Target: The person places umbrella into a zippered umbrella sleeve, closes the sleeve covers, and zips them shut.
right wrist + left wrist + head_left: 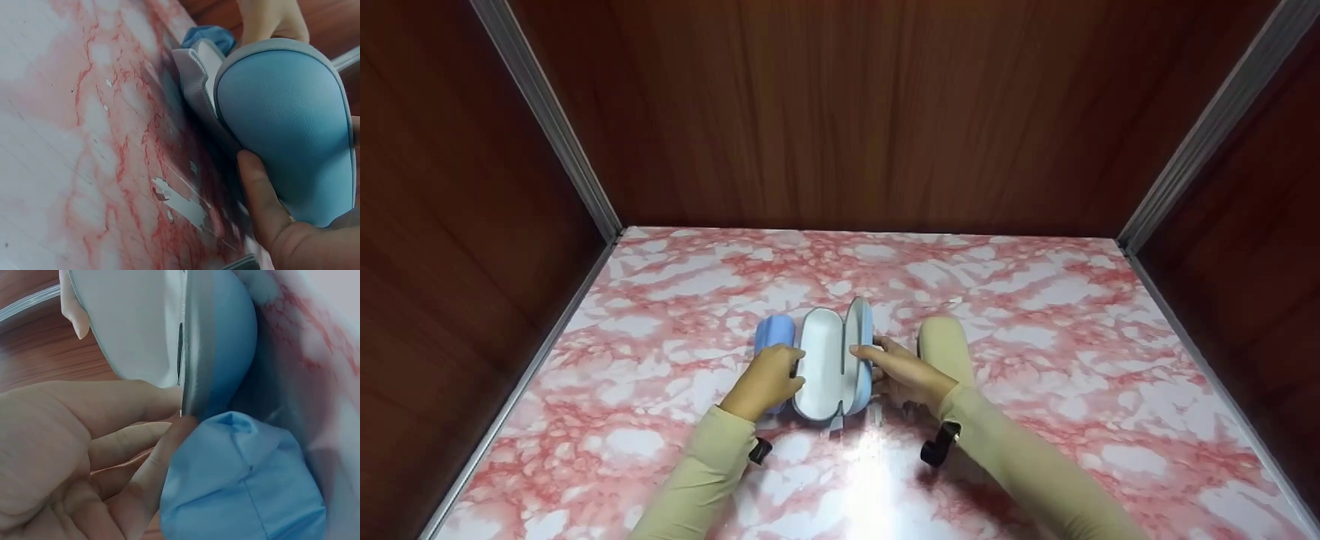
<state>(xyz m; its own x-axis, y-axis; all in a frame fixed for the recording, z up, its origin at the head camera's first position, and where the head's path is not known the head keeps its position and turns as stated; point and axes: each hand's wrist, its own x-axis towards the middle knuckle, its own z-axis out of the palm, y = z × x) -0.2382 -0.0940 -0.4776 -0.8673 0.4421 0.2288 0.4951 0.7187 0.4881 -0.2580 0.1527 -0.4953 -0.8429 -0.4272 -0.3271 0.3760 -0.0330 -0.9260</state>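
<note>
An eyeglass case, white inside and light blue outside, lies with its lid raised at the right. No glasses show inside it. My left hand pinches the left rim of the base between thumb and fingers, also seen close up in the left wrist view. My right hand holds the lid, its thumb on the inner side and fingers against the blue outside. Beside the case, partly under my left hand, lies a blue bundle; up close it looks like folded cloth.
A beige elongated case lies right of my right hand, partly hidden by the wrist. The tabletop has a red and white marbled surface. Brown wooden panels with metal corner strips stand behind and at both sides.
</note>
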